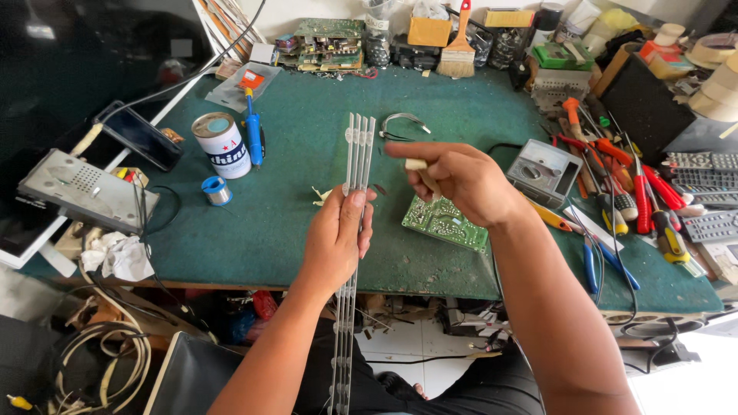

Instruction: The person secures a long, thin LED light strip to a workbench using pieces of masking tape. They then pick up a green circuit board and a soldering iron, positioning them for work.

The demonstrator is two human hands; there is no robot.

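My left hand (336, 237) grips a bundle of long thin white LED strips (358, 154), held upright over the green mat (292, 146). The strips run from above my fingers down past the table edge toward my lap. My right hand (459, 180) hovers just right of the strips, fingers pinched around a small pale object (416, 164); I cannot tell what it is. A green circuit board (446, 223) lies on the mat under my right wrist.
A tin can (222, 145), solder spool (215, 190) and blue soldering iron (254, 131) sit left. A multimeter (543, 170), screwdrivers and pliers (638, 200) and remote controls (707, 192) crowd the right. A brush (459, 46) and boards line the back.
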